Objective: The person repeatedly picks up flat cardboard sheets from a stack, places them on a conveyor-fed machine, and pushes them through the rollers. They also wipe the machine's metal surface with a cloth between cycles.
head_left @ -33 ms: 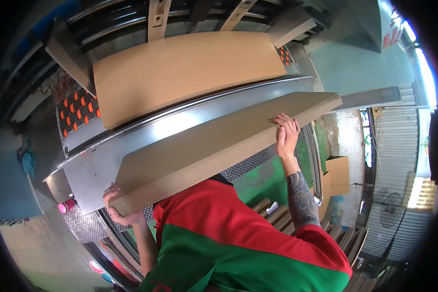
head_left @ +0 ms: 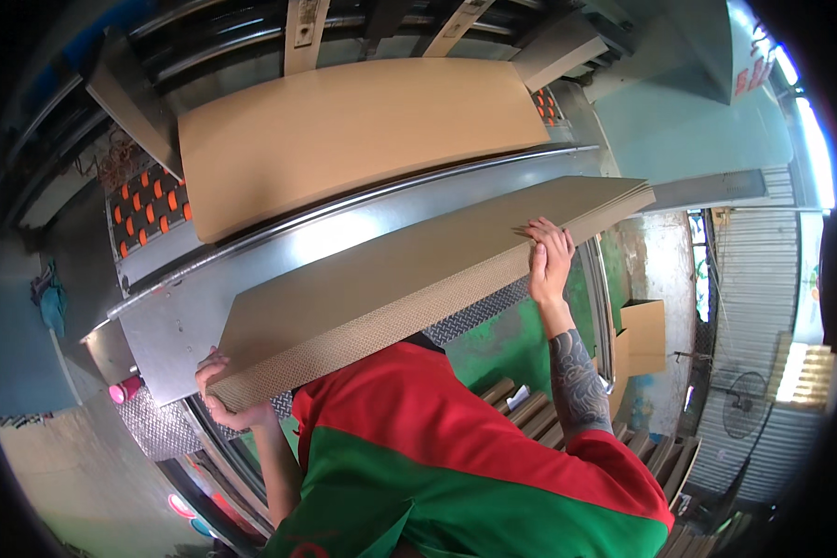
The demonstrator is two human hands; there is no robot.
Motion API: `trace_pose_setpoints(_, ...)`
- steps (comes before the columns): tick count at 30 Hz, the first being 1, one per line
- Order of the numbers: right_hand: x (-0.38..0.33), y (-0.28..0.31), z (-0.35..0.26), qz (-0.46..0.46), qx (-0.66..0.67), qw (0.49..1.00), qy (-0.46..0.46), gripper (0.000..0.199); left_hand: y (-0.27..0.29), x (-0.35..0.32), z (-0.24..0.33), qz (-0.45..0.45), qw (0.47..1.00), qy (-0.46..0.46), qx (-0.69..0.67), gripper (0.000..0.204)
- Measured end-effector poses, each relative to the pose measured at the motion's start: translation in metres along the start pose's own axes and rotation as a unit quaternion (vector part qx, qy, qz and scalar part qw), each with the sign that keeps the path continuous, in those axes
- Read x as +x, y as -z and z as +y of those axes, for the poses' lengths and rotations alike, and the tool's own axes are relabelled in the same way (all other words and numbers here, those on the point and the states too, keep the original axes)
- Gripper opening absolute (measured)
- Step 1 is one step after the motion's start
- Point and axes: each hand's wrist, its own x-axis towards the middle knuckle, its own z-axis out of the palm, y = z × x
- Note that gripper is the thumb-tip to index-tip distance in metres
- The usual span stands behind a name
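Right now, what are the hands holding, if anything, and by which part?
A cardboard stack: left hand at its near left corner, right hand on its near long edge, toward the right end.

From cardboard stack [head_left: 418,270]: way free over metal table [head_left: 191,312], 9 o'clock; rail [head_left: 381,189] crosses 11; upright plate [head_left: 132,102] blocks 10; shirt [head_left: 456,409] blocks 6.

The roller bed [head_left: 153,227] (orange wheels [head_left: 164,224] are showing at both ends) is carrying a tan cardboard sheet [head_left: 363,139].
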Motion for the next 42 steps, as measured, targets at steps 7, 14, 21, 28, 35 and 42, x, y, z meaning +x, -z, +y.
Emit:
trace_pose_setpoints(7,0.023,0.022,-0.003,-0.129,-0.025,0.991,0.037,0.039,0.002,0.003,-0.004,-0.016,1.0,-0.015,-0.005,0.055)
trace_pose_setpoints(14,0.073,0.047,-0.003,-0.341,0.027,0.939,0.034,0.04,0.001,0.005,0.001,-0.008,0.998,0.06,-0.025,0.069)
trace_pose_setpoints(21,0.078,0.041,0.006,-0.345,0.09,0.934,0.001,0.036,0.0,0.007,0.004,-0.009,0.998,0.068,-0.009,0.075)
trace_pose_setpoints(28,0.051,0.026,0.003,-0.142,0.072,0.986,0.058,0.039,0.001,0.011,0.002,0.003,0.998,0.07,0.002,0.074)
trace_pose_setpoints(35,0.02,0.016,0.014,0.008,0.132,0.991,-0.031,0.025,0.009,0.005,0.003,-0.006,0.997,0.079,-0.009,0.068)
trace_pose_setpoints(42,0.002,-0.001,0.01,0.053,0.042,0.993,-0.095,0.033,0.009,0.005,0.003,-0.059,0.998,0.011,-0.008,0.055)
